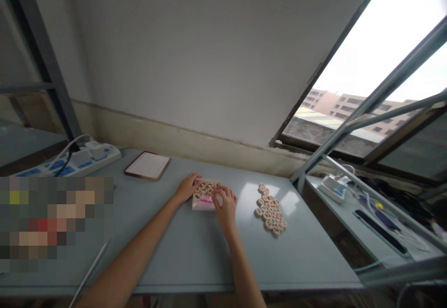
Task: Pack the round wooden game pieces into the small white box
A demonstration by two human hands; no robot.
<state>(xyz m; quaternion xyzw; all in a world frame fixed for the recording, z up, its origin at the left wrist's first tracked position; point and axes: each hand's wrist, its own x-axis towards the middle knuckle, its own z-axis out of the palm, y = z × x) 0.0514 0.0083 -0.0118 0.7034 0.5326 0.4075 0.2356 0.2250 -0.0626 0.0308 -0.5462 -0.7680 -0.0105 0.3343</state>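
A small shallow box (pixel 204 205) stands on the grey table, with round wooden Chinese chess pieces (pixel 204 187) in rows in its far part. Its near part shows a pale bottom with pink marks. My left hand (pixel 188 187) grips the box at its far left corner, fingers bent round the edge. Over the right side of the box is my right hand (pixel 226 202), its fingers curled down and pressed together. What those fingers hold, if anything, is hidden. To the right, a loose cluster of Chinese chess pieces (pixel 270 210) lies flat on the table.
A white board with a dark red rim (pixel 147 165) lies at the back left. Behind it to the left is a power strip (pixel 98 157) with cables. Metal bed-frame bars (pixel 335 143) rise at the right, by another table with a phone-like dark slab (pixel 380 231). A blurred patch covers the left.
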